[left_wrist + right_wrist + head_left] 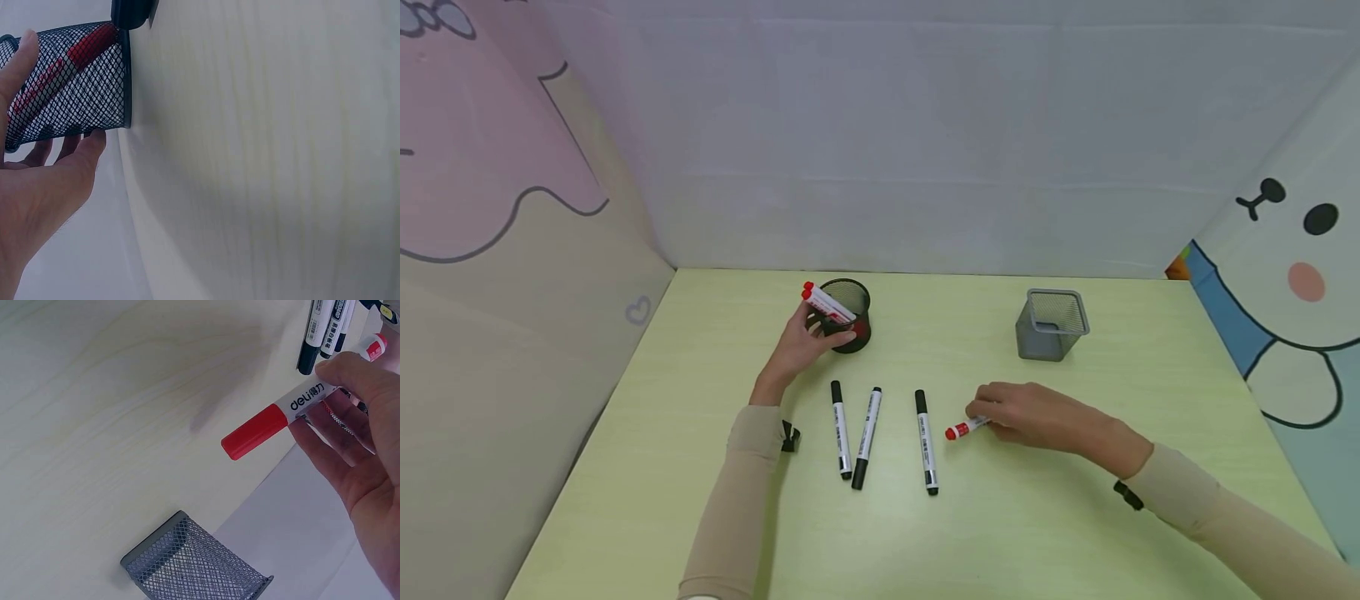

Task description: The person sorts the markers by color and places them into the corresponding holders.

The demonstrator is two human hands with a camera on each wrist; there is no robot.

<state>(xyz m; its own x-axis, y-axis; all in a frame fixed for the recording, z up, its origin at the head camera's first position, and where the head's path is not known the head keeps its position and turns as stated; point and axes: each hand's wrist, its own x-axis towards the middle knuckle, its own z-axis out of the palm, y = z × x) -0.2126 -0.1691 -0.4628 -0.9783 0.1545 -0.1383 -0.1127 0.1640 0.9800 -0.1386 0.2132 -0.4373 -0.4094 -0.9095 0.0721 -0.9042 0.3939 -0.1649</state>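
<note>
My left hand [802,343] grips a round black mesh pen cup [855,334] at the back left of the table, fingers and thumb round its side. Red-capped white markers [829,303] lean inside it, their red ends poking past the rim; one shows red through the mesh in the left wrist view. To the right, my right hand [1033,417] pinches a red-and-white marker [306,399] between thumb and fingers, its red cap pointing out beyond the fingertips in the right wrist view. Three black-and-white markers [927,442] lie on the table between the hands.
A square grey mesh pen holder [1051,327] stands at the back right, beyond my right hand. The pale yellow-green table [880,550] ends at a white backdrop [880,150], with printed cartoon sheets on both sides.
</note>
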